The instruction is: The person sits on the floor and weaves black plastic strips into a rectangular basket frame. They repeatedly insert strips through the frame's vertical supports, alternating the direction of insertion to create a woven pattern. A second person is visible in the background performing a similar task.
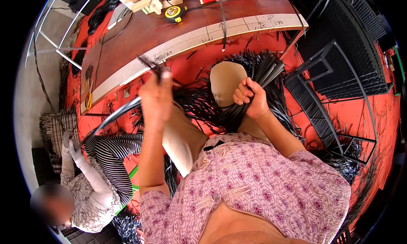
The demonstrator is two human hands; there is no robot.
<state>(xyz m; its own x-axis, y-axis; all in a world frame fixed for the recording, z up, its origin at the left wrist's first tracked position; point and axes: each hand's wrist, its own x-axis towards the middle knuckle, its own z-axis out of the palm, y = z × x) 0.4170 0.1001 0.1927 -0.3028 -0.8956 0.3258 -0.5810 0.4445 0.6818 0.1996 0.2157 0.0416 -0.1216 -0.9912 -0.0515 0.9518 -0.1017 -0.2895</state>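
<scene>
My left hand (156, 100), raised and smeared by motion, is closed round a few black plastic strips (116, 112). Their short ends stick up above the fist, while the long part sweeps down to the left, close to a co-worker's hands. Beside my tan-trousered knee (227, 83), my right hand (253, 98) grips a thick bundle of black plastic strips (270, 73). The bundle fans out beyond the fist and also hangs below it. More loose black strips (193, 106) lie between and around my legs.
Ahead stands a brown table (195, 27) with a marked pale edge, bearing a tape measure (174, 14). Orange-handled scissors (89, 97) are at its left end. A co-worker in striped trousers (112, 152) sits at left. Black woven panels (339, 49) and metal frames stand at right on red flooring.
</scene>
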